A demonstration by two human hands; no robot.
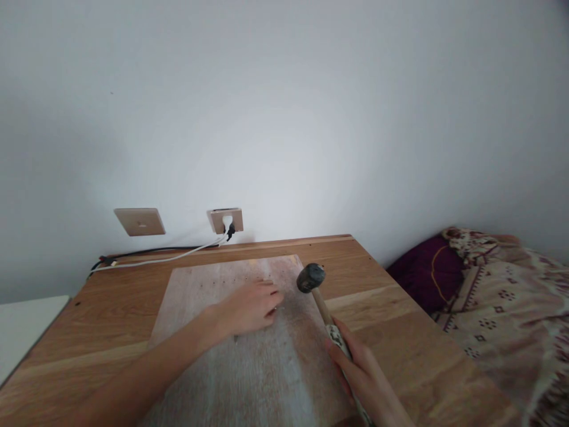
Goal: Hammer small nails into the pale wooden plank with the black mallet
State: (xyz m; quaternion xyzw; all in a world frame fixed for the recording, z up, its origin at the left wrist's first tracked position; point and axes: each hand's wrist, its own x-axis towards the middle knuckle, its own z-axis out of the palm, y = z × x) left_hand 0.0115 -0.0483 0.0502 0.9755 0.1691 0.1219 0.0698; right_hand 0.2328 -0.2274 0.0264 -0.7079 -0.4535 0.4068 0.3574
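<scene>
Two hands are over a pale board (267, 373) on the desk (400, 338): the left hand (251, 308) rests on it, fingers (274, 298) drawn narrow, though whether they pinch anything I cannot tell. The right hand (362, 370) wraps the wooden handle of a hammer (320, 302), its dark head hanging just right of the left fingertips.

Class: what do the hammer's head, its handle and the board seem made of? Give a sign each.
Hammer head: probably metal, dull dark grey. Handle: probably wood, bare tan. Board: seemingly wood, pale, washed-out, grain streaks lengthwise.
</scene>
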